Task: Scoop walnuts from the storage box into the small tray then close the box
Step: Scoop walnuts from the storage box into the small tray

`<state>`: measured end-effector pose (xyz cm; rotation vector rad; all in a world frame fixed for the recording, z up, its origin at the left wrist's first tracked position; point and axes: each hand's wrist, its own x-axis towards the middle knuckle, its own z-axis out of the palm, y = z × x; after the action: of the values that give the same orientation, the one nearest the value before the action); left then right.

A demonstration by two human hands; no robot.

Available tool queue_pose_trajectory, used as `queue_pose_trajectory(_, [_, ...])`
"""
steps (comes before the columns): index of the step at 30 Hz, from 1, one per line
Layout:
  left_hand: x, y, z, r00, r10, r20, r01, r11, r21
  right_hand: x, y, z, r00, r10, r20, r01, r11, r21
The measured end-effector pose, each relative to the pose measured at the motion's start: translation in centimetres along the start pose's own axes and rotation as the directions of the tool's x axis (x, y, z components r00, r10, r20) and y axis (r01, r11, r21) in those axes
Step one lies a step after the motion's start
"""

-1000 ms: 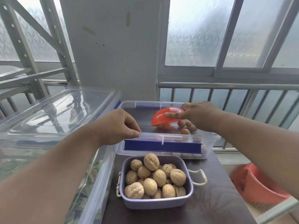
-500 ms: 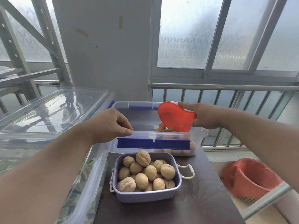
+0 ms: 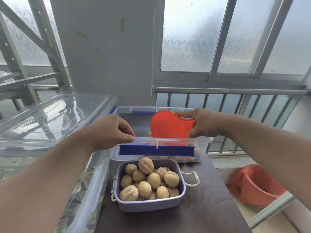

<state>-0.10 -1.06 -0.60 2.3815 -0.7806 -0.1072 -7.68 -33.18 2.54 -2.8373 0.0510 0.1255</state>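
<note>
While the small tray (image 3: 149,201) in the lower middle of the frame is already heaped with walnuts (image 3: 149,179), the work now sits at the storage box (image 3: 204,144) just behind it, in the centre. The left hand (image 3: 111,132) pinches the near rim of the box between thumb and curled fingers, probably to keep the light plastic from sliding on the dark table (image 3: 202,209). The right hand (image 3: 205,123) grips the handle of the red scoop (image 3: 168,127), with the fingers closed around it, and holds it on its edge over the box, the bowl pointing down. I think this is to put the scoop away inside, beside the few walnuts that remain at the bottom. The blue latch (image 3: 156,150) on the near side hangs open. A clear lid (image 3: 50,115) lies at the left of the frame on another container; whether it belongs to this box I cannot tell. The closing is not yet done.
</note>
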Motion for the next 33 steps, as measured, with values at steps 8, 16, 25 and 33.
queue_pose_trajectory(8, [0.2, -0.2, -0.1, 1.000, 0.008, 0.023, -0.008, 1.000, -0.014, 1.7, 0.0, 1.1, 0.994, -0.009, 0.112, -0.021, 0.965, 0.263])
queue_pose_trajectory(16, [0.2, -0.1, -0.1, 0.999, 0.004, 0.038, -0.003, 1.000, -0.008, 1.1, -0.2, 1.9, 0.986, -0.044, 0.159, -0.040, 0.872, 0.488])
queue_pose_trajectory(25, [0.2, -0.2, -0.2, 0.999, -0.001, 0.038, 0.001, 1.000, -0.003, 1.3, 0.6, 1.8, 0.977, -0.056, 0.207, -0.136, 0.584, 0.800])
queue_pose_trajectory(33, [0.2, -0.2, -0.1, 0.997, -0.024, -0.071, 0.017, 0.995, -0.098, 0.0, 0.3, 1.0, 0.973, -0.077, 0.215, -0.163, 0.424, 0.891])
